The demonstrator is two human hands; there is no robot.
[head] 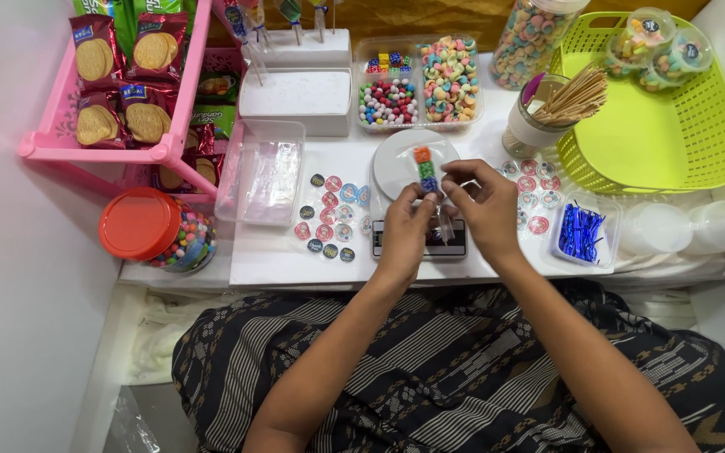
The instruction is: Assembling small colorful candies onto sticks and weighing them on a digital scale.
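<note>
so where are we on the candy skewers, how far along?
Done: a few wrapped skewers stand in the white foam block at the back. In hand: the left hand and right hand hold a candy skewer above the small scale, working its clear wrap. Left: bare sticks in the cup, blue twist ties and round stickers lie unused.

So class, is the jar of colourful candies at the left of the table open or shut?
Shut: the jar has its red lid sitting on top, fully covering its mouth.
</note>
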